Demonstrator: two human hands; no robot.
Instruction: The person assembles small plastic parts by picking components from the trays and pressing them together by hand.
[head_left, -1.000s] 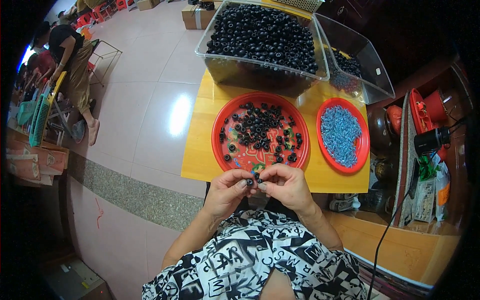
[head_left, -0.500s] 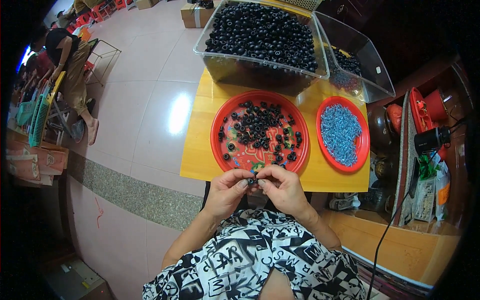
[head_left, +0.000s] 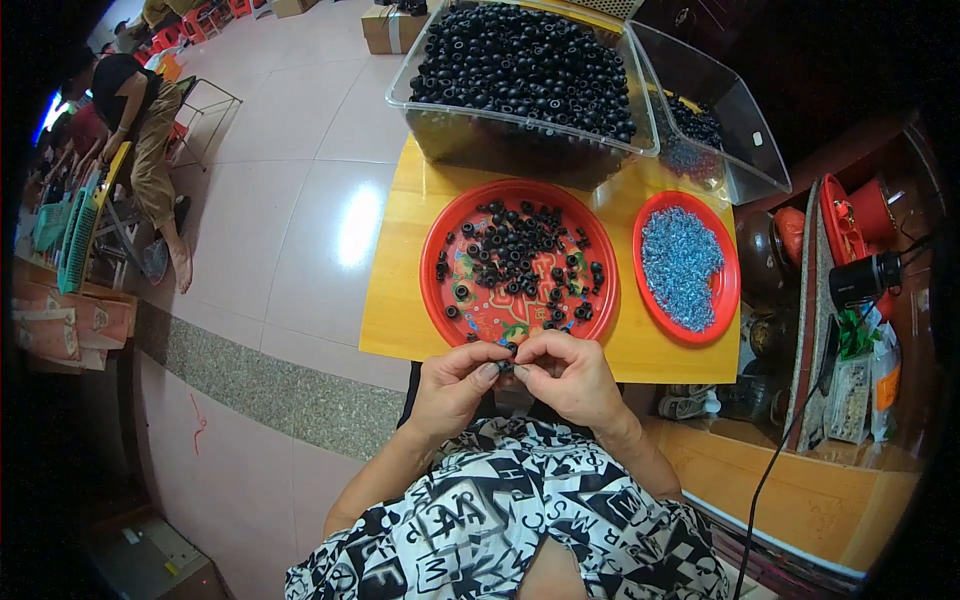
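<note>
Shirt (head_left: 450, 520): soft cloth, white with black letters and patches.
Left hand (head_left: 452, 388): bare, with its thumb and pointing finger pinching small black pieces (head_left: 506, 368).
Right hand (head_left: 572, 380): bare and bent, pinching at the same spot; I cannot tell which piece is whose.
Pinched pieces: dark, roundish and tiny, at the fingertips, by the near edge of the round tray (head_left: 432, 265).
Round tray: red and smooth, with a raised rim and a bright picture; black beads (head_left: 515, 245), some like rings, lie loose inside.
Table (head_left: 395, 290): flat, yellow and a bit shiny, under both trays.
Oval tray (head_left: 724, 300): red, beside the round one, with a heap of glittery blue bits (head_left: 680, 265).
Big box (head_left: 530, 128): clear, hard plastic, full of round black beads with holes.
Floor (head_left: 240, 220): glossy, pale square tiles.
Carton (head_left: 385, 35): brown cardboard with a pale strip.
</note>
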